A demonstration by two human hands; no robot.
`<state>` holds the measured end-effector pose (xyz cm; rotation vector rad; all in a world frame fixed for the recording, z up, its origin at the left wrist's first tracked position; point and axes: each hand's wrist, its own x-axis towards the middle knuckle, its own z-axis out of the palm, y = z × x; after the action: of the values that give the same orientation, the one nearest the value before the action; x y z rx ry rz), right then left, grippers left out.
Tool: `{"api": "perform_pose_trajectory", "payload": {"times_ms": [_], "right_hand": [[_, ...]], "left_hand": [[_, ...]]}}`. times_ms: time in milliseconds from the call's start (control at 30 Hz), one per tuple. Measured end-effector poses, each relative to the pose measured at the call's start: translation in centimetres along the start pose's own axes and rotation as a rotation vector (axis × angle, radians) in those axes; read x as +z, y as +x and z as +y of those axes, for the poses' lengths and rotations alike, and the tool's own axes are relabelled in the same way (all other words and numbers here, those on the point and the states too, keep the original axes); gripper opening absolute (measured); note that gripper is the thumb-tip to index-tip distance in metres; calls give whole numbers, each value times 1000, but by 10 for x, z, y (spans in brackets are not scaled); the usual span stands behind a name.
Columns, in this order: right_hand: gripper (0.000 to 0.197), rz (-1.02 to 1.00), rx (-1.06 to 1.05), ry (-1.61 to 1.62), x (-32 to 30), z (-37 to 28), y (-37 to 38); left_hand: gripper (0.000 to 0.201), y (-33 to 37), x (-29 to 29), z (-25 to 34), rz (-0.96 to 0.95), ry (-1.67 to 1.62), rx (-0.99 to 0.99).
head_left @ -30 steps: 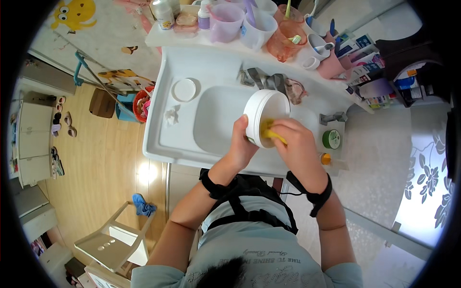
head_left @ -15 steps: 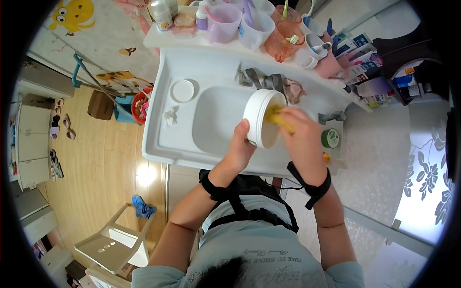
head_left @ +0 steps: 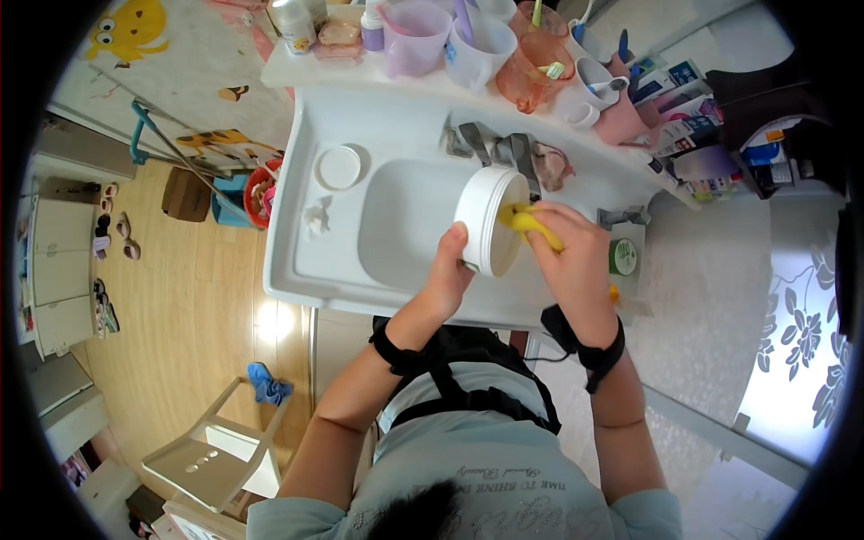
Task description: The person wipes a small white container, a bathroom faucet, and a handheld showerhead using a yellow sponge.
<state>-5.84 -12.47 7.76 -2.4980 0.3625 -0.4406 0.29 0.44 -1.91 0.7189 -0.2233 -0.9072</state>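
Over the sink, my left hand grips a white round tub tilted on its side, thumb on the wall, its mouth turned to the right. My right hand is closed on a curved yellow thing, whose far end reaches into the tub's mouth; its exact kind I cannot make out. A round white lid lies on the sink's left ledge. Below it sits a crumpled white tissue.
Behind the basin stands a grey faucet. Cups with toothbrushes and bottles line the shelf at the back. A green round container is at the right. A white chair stands on the floor at lower left.
My right hand has moved slightly right and down, drawing more of the yellow thing out of the tub's mouth. My left hand and the tub have barely moved.
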Motion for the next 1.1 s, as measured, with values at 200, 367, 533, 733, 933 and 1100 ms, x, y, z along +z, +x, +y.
{"api": "perform_pose_trajectory", "payload": {"times_ms": [200,367,533,733,933,1100], "right_hand": [[18,-110,256,402,-13,13,-7],[25,21,681,1243,-25,38,-15],[25,-132,730,1801,-14,69,-14],[24,-123,768,1808,5,66,-6],[25,33,139,414,52,22,2],[30,-71,-301,-30,74,10,13]], "left_hand": [[68,11,-12,-5,87,-55,14],[65,16,-31,11,197,-282,-15],[61,11,-62,18,277,-434,-115],[59,-1,-84,27,216,-437,-160],[62,2,-70,17,220,-479,-307],[64,3,-63,18,104,-479,-441]]}}
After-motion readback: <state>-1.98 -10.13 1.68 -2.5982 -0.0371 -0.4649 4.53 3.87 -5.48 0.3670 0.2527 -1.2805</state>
